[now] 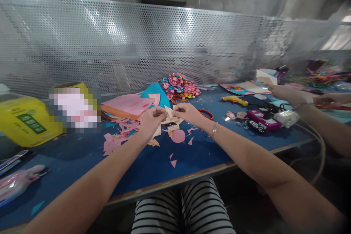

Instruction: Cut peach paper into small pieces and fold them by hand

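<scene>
A small piece of cream paper (169,112) is pinched between my two hands above the blue table. My left hand (152,120) has its thumb and fingers closed on the left side of it. From the right, my right hand (187,112) grips the same paper with closed fingers. Just under them lie cream paper scraps (155,142) and a round pink paper piece (178,136). Pink paper scraps (117,137) are heaped left of my left hand. Red-handled scissors (206,114) rest behind my right wrist, partly hidden by it.
Behind my hands are stacked coloured sheets (126,104) and a pile of small paper pieces (182,86). A yellow glue gun (234,100) and a purple pouch-like item (261,120) lie right. A yellow bag (30,120) stands left. A co-worker's hand (285,93) holds paper at right.
</scene>
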`<state>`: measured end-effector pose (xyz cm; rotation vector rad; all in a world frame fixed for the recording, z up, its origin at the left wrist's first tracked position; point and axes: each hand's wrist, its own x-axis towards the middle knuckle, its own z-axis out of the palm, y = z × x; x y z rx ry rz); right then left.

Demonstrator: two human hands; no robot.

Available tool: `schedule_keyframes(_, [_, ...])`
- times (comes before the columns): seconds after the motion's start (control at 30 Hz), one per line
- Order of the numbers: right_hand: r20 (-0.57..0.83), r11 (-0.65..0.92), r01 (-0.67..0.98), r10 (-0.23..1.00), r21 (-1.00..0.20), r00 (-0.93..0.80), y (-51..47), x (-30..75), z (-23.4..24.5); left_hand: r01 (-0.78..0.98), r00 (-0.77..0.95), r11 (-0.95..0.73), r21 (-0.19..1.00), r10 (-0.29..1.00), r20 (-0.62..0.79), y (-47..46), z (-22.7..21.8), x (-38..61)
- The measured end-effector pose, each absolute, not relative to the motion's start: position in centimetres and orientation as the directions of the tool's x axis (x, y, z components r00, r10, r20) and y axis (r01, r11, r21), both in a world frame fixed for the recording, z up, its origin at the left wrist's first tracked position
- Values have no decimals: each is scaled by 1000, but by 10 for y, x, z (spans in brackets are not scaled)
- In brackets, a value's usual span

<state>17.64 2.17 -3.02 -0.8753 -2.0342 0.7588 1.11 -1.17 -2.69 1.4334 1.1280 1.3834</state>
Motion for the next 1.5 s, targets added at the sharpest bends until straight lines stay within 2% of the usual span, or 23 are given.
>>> schedule_keyframes(0.17, [433,595,316,779,-739,-454,20,175,-28,2,81,-249,969,965,248,-14,-28,15])
schedule_keyframes(0.4, [400,552,257,791,-794,-463,19,175,-27,-14,121,-220,975,968,220,-12,-29,14])
schedule_keyframes(0.57, [383,490,255,846,-834,-372,19,175,-26,-85,68,-214,973,973,220,-14,-24,13])
schedule_keyframes(0.77, [312,398,194,878,-896,-363,16,172,-27,-79,76,-207,975,974,213,-13,-25,13])
schedule_keyframes(0.97, [358,464,251,857,-850,-371,18,170,-32,-95,139,-209,973,965,221,-13,-29,15])
schedule_keyframes(1.17, [400,518,244,824,-820,-402,19,169,-33,-134,119,-168,977,976,184,-16,-27,17])
schedule_keyframes(1.37, [350,450,158,833,-879,-428,19,169,-33,-168,105,-133,977,983,152,-15,-26,16])
schedule_keyframes(1.5, [370,469,179,836,-865,-404,20,168,-32,-141,103,-152,978,980,168,-16,-26,16])
